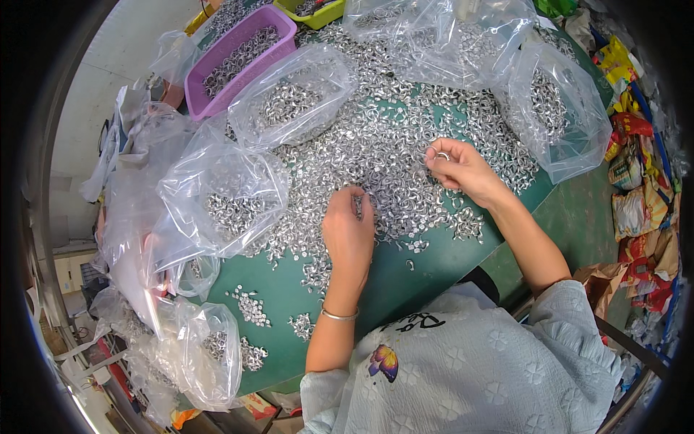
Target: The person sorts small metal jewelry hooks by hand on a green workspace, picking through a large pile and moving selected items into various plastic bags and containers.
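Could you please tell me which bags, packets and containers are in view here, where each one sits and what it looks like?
Clear plastic bags: around the green table, holding small silver metal rings.
Purple tray: far left, rectangular, holding rings.
Yellow-green tray: top edge, mostly cut off.
Colourful packets: right of the table, crumpled, red and yellow.
Left hand rests on the loose rings; right hand pinches one.

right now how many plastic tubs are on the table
2. A purple tub at the far left holds small metal rings, and a yellow-green tub sits beside it at the top edge, partly cut off; others may be hidden under bags.
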Motion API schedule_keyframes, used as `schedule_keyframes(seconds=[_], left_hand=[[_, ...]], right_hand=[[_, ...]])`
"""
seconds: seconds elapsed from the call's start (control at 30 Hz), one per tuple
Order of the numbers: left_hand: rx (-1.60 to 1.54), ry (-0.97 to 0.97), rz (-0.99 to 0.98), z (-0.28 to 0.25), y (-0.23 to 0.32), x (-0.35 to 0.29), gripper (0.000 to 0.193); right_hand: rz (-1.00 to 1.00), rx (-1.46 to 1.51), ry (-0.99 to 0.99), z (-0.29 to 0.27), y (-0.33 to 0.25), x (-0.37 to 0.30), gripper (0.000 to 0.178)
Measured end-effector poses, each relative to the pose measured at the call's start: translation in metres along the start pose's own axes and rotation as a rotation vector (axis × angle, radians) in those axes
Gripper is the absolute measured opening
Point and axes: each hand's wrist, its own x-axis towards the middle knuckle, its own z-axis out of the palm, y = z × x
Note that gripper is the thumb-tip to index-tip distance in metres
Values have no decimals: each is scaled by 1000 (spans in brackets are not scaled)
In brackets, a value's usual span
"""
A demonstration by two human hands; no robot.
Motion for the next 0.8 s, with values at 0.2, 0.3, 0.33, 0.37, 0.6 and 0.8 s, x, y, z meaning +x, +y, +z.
schedule_keyframes(seconds=[0.2, 0.3, 0.33, 0.37, 0.6, 0.8], left_hand=[[-98, -134, -115, -5, 8, -2, 10], [-678, -431, -554, -7, 16, -4, 19], [-1025, -557, -793, -4, 18, -6, 23], [-1375, -677, -1031, -1, 20, -8, 28], [-1622, -721, -1282, 14, 34, -11, 35], [-1356, -744, -781, 12, 25, -13, 22]], right_hand=[[70, 433, -24, -1, -5, -7, 7], [15, 28, -49, 7, -1, -17, 9], [-17, -196, -57, 14, 1, -22, 10], [-347, -623, -87, 25, 0, -29, 10], [-806, -1218, -246, 48, -15, -51, 9], [-533, -724, 306, 6, -17, -15, 14]])
